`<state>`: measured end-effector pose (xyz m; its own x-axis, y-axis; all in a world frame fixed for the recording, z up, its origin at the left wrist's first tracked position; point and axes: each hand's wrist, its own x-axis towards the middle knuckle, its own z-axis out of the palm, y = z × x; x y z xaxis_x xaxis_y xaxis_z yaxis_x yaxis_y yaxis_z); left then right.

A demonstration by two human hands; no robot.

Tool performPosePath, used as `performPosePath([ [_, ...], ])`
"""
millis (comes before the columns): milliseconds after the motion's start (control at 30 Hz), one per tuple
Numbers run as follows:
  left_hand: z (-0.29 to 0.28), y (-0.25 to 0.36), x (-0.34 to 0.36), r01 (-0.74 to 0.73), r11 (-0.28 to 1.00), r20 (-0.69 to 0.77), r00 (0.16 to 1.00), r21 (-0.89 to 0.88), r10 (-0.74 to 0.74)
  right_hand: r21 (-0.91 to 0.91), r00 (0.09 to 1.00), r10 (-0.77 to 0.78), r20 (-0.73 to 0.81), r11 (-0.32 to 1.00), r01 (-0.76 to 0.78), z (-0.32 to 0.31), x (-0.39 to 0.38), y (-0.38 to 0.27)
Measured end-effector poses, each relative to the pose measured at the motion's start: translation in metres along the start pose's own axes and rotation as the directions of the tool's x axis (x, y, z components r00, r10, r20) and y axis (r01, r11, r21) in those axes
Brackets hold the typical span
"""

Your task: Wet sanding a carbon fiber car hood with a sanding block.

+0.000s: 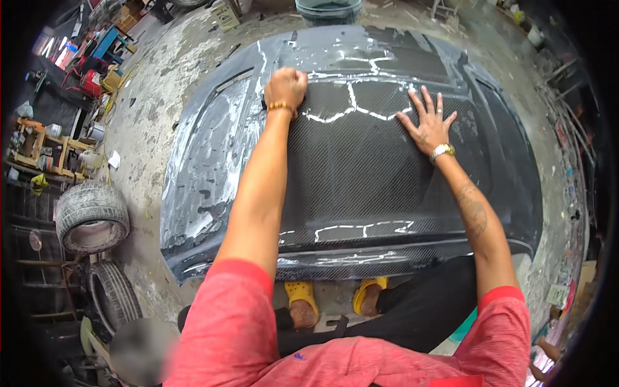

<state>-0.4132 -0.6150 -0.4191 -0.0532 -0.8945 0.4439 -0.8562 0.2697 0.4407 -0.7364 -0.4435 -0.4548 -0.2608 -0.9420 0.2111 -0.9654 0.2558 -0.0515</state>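
A large black carbon-fibre car hood (361,174) lies flat in front of me, its weave glossy and partly covered with clear film. My left hand (285,86) is closed in a fist and presses on the hood near its far left middle; something small may be under the fist, but I cannot tell what. My right hand (428,122) rests flat on the hood with fingers spread, to the right of the fist. A beaded bracelet is on my left wrist and a metal watch on my right.
Two tyres (92,216) lie on the concrete floor at the left. A wooden rack with cans (45,148) and red equipment (87,74) stand farther left. A green bucket (329,9) sits beyond the hood. My yellow clogs (301,293) show under the hood's near edge.
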Motion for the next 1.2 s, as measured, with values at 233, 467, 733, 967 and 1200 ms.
performPosePath([
  [233, -0.104, -0.008, -0.192, -0.178, 0.984, 0.338, 0.927, 0.005, 0.165, -0.050, 0.987, -0.137, -0.088, 0.990, 0.133, 0.003, -0.008, 0.007],
  [467, -0.046, -0.059, -0.158, -0.422, 0.898, 0.093, 0.896, -0.122, 0.434, 0.101, 0.948, -0.182, -0.261, 0.972, 0.214, 0.002, -0.014, 0.003],
  [733, -0.024, -0.029, -0.084, -0.187, 0.979, 0.028, 0.981, -0.084, 0.190, 0.184, 0.986, -0.135, -0.098, 0.971, 0.151, -0.005, -0.017, -0.004],
  [967, -0.101, -0.066, -0.256, -0.399, 0.893, 0.213, 0.873, -0.206, 0.439, 0.201, 0.980, -0.146, -0.138, 0.964, 0.172, 0.011, -0.019, 0.005],
  [1200, -0.001, -0.029, -0.051, -0.298, 0.937, -0.119, 0.953, -0.181, 0.280, 0.204, 0.989, -0.136, -0.053, 0.968, 0.144, -0.010, -0.019, 0.002],
])
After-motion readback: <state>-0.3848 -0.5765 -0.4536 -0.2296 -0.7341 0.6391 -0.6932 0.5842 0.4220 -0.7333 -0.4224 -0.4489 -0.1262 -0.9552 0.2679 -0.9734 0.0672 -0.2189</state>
